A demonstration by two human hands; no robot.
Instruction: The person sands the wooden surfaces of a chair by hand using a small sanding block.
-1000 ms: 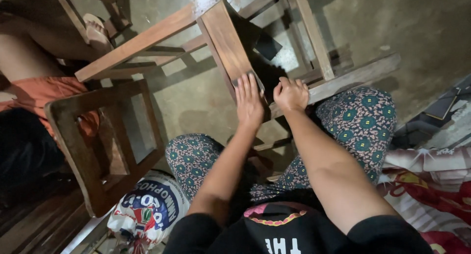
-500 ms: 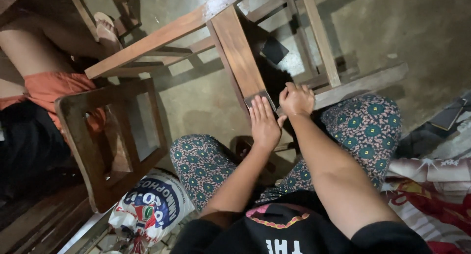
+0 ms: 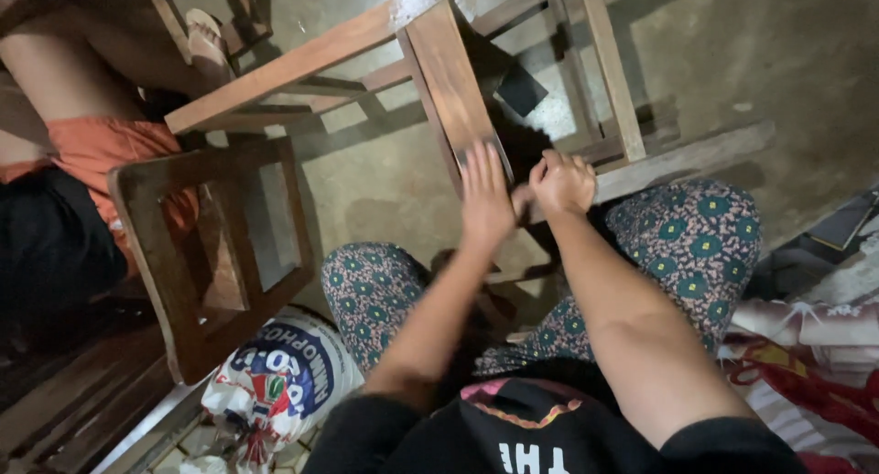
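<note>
On the far left another person's leg [image 3: 64, 71] shows beside a dark wooden frame [image 3: 174, 245], with a printed bag [image 3: 279, 382] below it. The left hand [image 3: 485, 195] lies flat, fingers stretched out, pressing on the wooden slat [image 3: 449, 71]. The right hand [image 3: 561, 181] is curled in a fist, gripping the slat's edge.
</note>
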